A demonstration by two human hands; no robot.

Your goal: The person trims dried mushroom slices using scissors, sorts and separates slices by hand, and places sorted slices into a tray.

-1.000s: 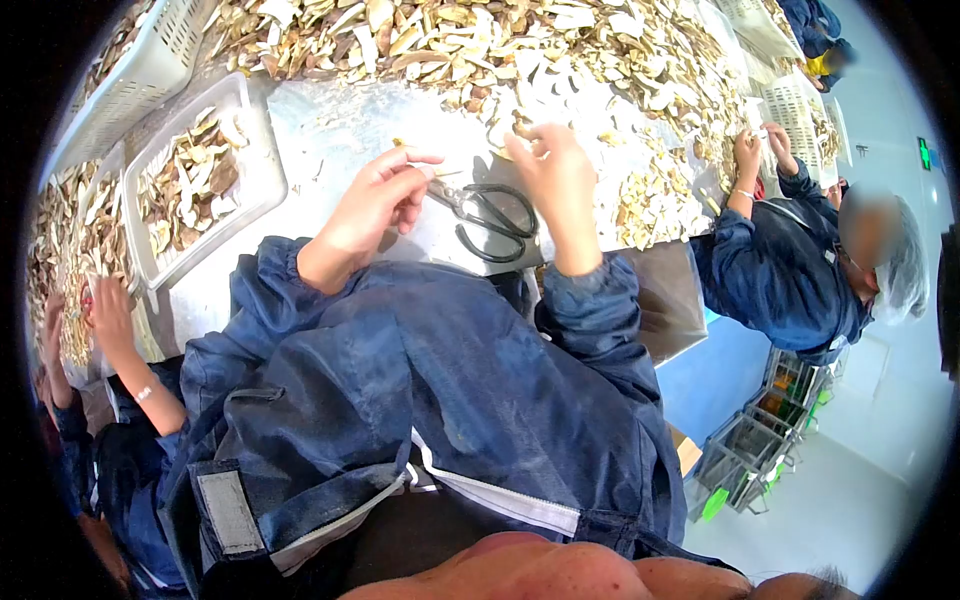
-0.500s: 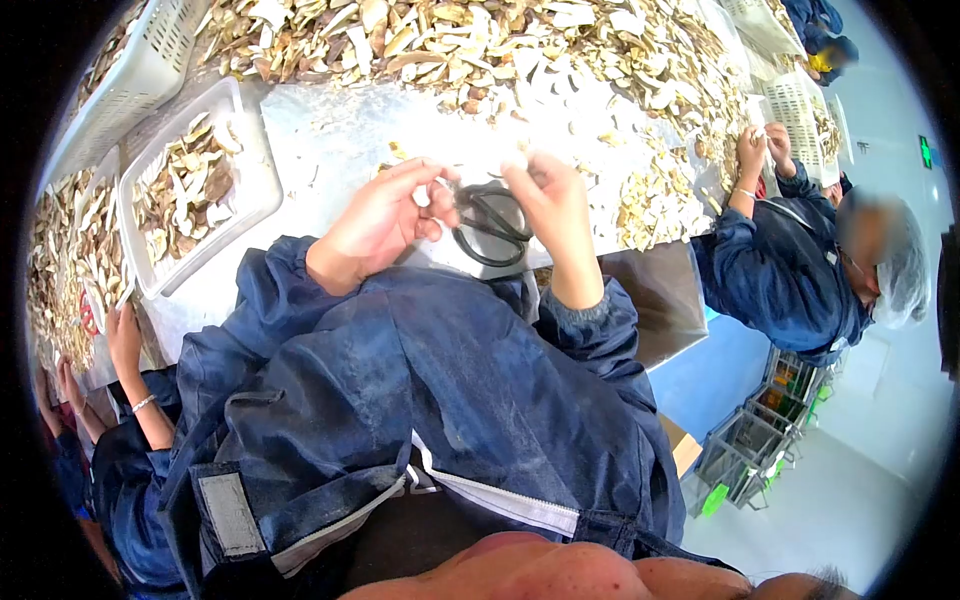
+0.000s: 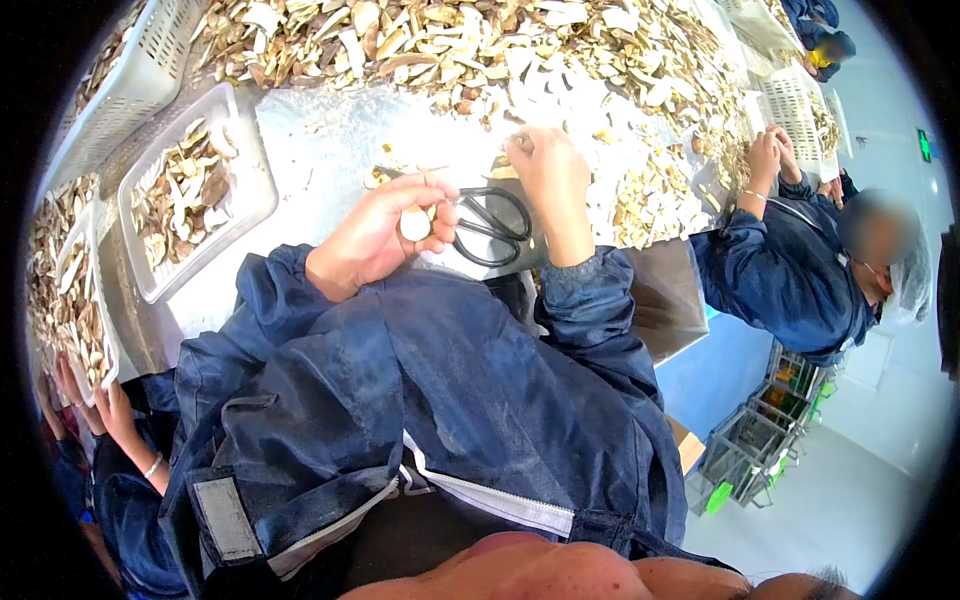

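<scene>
My left hand [image 3: 375, 238] is palm up with curled fingers, closed around a pale round mushroom piece [image 3: 415, 223]. Black-handled scissors [image 3: 492, 227] are just right of its fingertips, handles toward my right hand. Their blades run behind the left fingers; I cannot tell whether those fingers grip them. My right hand [image 3: 552, 180] is above and right of the scissors, its fingertips pinched together over the bright tabletop. What they hold, if anything, is too small to make out. A yellowish mushroom slice [image 3: 503, 169] is just below those fingertips.
Sliced mushrooms [image 3: 420, 50] cover the far tabletop, with a paler heap [image 3: 650, 195] at right. A clear plastic tray [image 3: 262, 190] of slices stands at left, near white baskets [image 3: 135, 95]. Co-workers [image 3: 790, 255] sit on both sides.
My right hand has moved up, away from the scissors, its fingers now pinched. A round mushroom piece now shows in my left hand. The scissors' handles have shifted slightly.
</scene>
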